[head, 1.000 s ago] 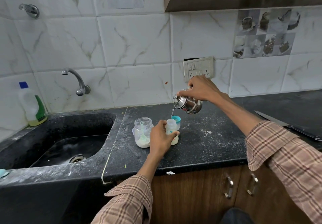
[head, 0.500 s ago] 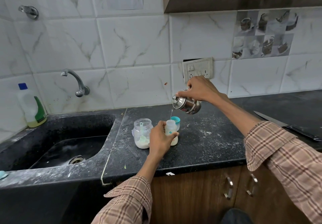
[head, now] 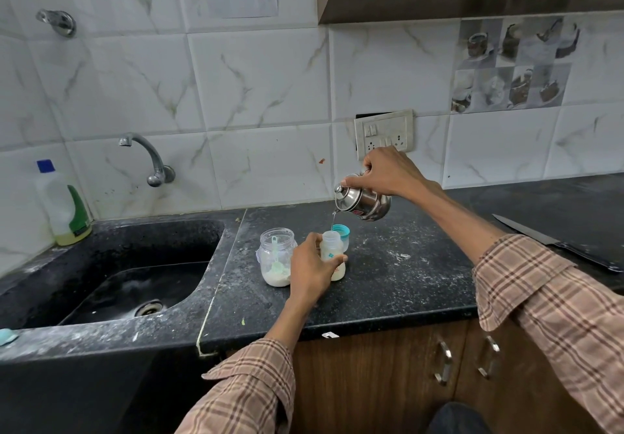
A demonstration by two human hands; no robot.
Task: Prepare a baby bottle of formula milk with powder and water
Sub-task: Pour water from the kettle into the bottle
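On the black countertop (head: pixel 388 285), the right hand (head: pixel 388 171) grips a tilted steel pot (head: pixel 366 202), pouring a thin water stream (head: pixel 333 220) into the baby bottle (head: pixel 332 253). The left hand (head: pixel 309 269) wraps the bottle beside the powder jar (head: pixel 275 256).

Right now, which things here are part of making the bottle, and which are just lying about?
In use: small clear baby bottle in left hand; tilted steel jug in right hand; clear powder jar with green scoop; teal bottle cap.

Lying about: dish-soap bottle; long knife; wall tap.
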